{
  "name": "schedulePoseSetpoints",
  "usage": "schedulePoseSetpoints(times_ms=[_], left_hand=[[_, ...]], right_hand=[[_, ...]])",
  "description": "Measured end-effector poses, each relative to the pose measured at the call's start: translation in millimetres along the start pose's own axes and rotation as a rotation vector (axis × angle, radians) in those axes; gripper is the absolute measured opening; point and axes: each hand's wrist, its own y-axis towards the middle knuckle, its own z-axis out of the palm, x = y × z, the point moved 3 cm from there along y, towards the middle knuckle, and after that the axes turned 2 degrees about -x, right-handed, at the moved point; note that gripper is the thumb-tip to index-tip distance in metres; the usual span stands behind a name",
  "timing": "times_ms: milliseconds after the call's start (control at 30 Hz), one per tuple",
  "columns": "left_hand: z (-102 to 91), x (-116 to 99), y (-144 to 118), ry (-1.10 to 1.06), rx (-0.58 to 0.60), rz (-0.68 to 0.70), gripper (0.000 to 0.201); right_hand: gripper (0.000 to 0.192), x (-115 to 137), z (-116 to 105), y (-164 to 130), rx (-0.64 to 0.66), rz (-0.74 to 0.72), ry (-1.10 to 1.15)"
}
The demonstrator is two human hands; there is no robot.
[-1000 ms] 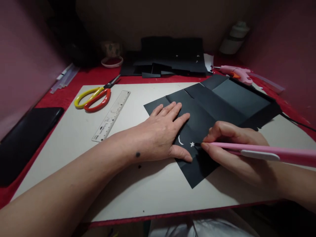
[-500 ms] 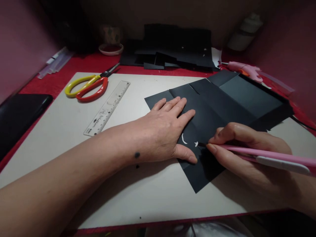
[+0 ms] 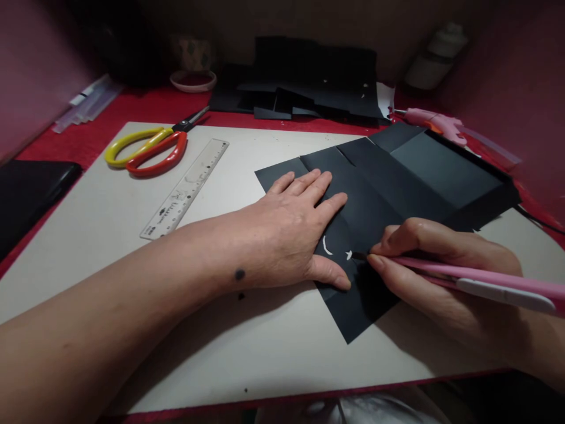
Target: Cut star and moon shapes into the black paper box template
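Note:
A sheet of black card, creased and with slits along its far edge, lies at an angle on a white board. My left hand presses flat on the card's left part, fingers spread. A white crescent and a small white star-like shape show in the card beside my thumb; they look like cut-outs over the board. In a pen grip, my right hand holds a pink craft knife with a grey side piece. Its dark tip meets the small shape's right side.
Scissors with yellow and red handles and a clear ruler lie left on the board. Behind are black card pieces, a tape roll and a bottle. A pink glue gun lies back right, a black object at left.
The whole view has shifted slightly, so things sit a little further left and up. The knife tip stays beside the small white shape; my left hand keeps its place on the card.

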Motion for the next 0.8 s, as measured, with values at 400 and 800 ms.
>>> schedulePoseSetpoints(times_ms=[400,800], left_hand=[[0.5,-1.0,-0.4,-0.016,-0.007,-0.009,0.115],[2.1,2.9,-1.2,-0.083,-0.068,-0.023,0.079]], right_hand=[[0.019,1.2,-2.1,1.9,0.055,0.01,-0.067],[0.016,1.1,-4.0,0.0,-0.015,0.063,-0.043]])
